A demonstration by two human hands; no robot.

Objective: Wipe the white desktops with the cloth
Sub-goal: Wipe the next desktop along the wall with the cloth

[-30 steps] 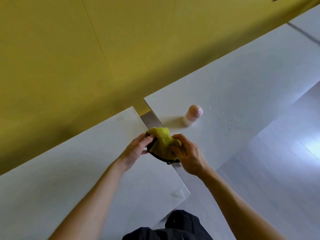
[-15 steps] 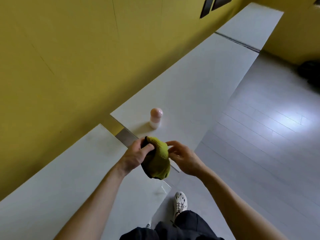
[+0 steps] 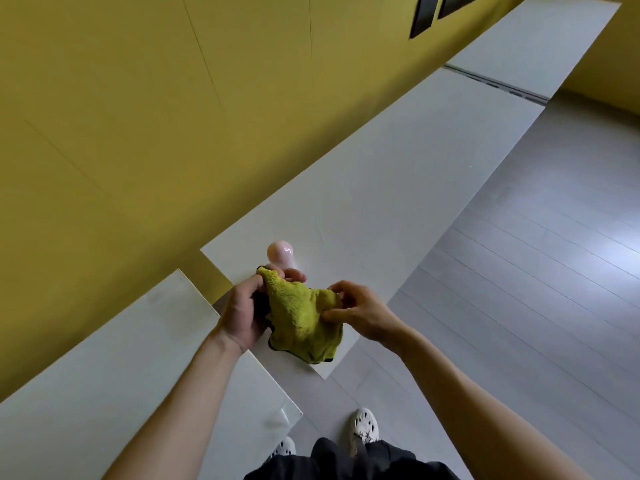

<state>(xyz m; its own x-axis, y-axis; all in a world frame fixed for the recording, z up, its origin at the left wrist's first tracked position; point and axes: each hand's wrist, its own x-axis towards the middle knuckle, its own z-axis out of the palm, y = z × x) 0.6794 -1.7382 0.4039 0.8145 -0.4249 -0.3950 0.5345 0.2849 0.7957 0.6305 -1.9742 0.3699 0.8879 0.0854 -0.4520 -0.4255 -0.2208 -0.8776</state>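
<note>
Both hands hold the cloth [image 3: 301, 318] in the air, in front of the person and above the place where two white desks meet. The cloth is yellow-green and fluffy, with a thin black edge, and it hangs crumpled between the hands.

The left hand [image 3: 242, 317] grips the upper left part of the cloth. Its fingers are curled round the fabric, and the fingertips [image 3: 294, 274] show past the top corner. The right hand [image 3: 363, 311] pinches the right edge of the cloth between the thumb and the bent fingers. The two hands are a little apart, with the cloth stretched loosely between them. Its lower end hangs free and touches no desk, as far as I can see.

The near desk [image 3: 104, 358] lies at the left, under the left forearm. The middle desk [image 3: 381, 202] runs away along the yellow wall [image 3: 138, 98], and a narrow gap separates it from the near desk. A small pink bottle [image 3: 281, 253] stands on the middle desk near its corner, just behind the left hand's fingers. A far desk [image 3: 540, 46] follows after a dark seam. At the right is a grey floor [image 3: 536, 306], and below are white shoes [image 3: 363, 424] and dark trousers [image 3: 346, 460].
</note>
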